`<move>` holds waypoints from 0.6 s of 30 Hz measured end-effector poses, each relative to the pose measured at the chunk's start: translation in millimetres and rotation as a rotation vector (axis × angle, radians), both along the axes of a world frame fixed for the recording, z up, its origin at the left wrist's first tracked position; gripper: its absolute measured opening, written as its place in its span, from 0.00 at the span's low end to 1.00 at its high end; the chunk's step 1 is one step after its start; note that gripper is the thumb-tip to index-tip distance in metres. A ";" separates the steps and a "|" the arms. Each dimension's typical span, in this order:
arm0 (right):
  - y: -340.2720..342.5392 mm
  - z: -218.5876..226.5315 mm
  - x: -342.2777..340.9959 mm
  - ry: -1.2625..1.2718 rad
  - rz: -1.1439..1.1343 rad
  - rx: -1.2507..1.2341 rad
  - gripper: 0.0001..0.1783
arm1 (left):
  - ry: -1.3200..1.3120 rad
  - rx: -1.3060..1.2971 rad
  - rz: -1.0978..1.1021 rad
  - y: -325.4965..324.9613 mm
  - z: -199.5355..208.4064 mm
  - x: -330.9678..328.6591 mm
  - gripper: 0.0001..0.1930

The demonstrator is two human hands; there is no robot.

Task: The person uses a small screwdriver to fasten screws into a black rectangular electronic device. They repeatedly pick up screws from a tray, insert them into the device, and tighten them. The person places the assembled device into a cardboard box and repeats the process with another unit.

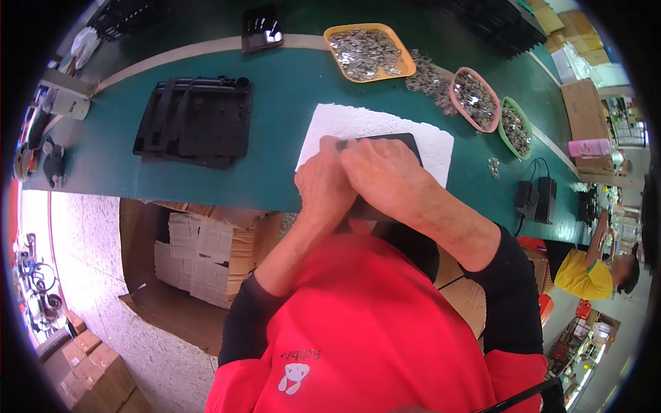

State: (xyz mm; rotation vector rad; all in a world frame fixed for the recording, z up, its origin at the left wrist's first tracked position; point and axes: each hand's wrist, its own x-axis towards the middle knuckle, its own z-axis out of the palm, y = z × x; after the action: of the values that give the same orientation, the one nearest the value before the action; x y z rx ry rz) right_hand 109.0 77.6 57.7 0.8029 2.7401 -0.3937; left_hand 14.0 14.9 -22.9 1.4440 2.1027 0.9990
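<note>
A flat black plastic part (406,140) lies on a white foam sheet (430,148) at the near edge of the green table. My left hand (323,175) is closed at the part's left side, knuckles up. Across its top comes my right hand (385,168), fingers curled and pressed against the left hand. Both hands grip the part, and they cover most of it. The fingertips are hidden, so any small piece between them cannot be seen.
Left on the table (275,138) is a stack of black plastic parts (200,120). Small metal pieces fill a yellow tray (406,65), a pink tray (494,113) and a green tray (515,153); more lie loose. A black power adapter (546,199) sits right. A co-worker (582,274) is farther right.
</note>
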 end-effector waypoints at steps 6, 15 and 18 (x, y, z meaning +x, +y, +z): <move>-4.0 6.7 5.1 0.081 0.043 0.162 0.11 | 0.099 0.021 -0.037 3.6 2.0 -4.4 0.21; 40.8 -19.4 67.4 0.125 -0.213 0.125 0.09 | 0.276 -0.142 -0.047 0.3 23.5 5.3 0.17; 85.1 -46.3 115.2 0.496 -0.397 0.109 0.09 | 0.349 -0.063 -0.094 6.1 39.2 7.4 0.19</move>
State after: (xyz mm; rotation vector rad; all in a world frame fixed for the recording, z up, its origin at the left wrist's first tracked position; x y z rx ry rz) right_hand 224.2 162.6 11.4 1.4605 3.0566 -0.5938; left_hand 21.4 21.0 16.3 1.7712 2.2516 0.6771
